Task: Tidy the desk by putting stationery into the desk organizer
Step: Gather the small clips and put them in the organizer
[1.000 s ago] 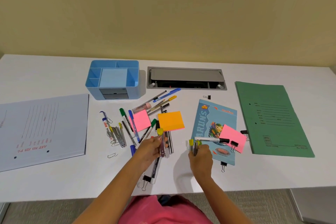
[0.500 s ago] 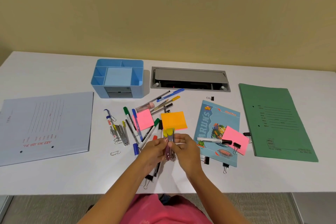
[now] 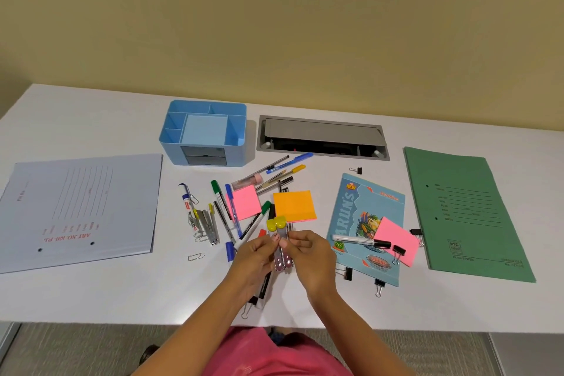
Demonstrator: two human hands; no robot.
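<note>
Both hands meet over the near middle of the tabletop (image 3: 122, 293). The left hand (image 3: 254, 256) and the right hand (image 3: 314, 253) have their fingers curled in. Between them, thumbs and fingertips pinch two slim metal staplers (image 3: 282, 259), held side by side with their yellow caps pointing away from the person. The pair is held clear of the surface, just this side of the orange sticky pad (image 3: 294, 207).

The desk organizer (image 3: 236, 154) stands well beyond the hands and off to the left. The scatter of pens and markers lies between it and the hands.

The likeliest mishap is a slip. The two smooth pieces are gripped only at the fingertips, so one could slide against the other and drop into the pens below when one hand lets go. Carrying them as a pair to a narrow compartment could also catch one on a divider.

Closer in, a black marker (image 3: 264, 287) lies under the left wrist, and a binder clip (image 3: 247, 310) sits close to the near edge. A forearm swinging toward the organizer could drag either of these off the edge.
</note>
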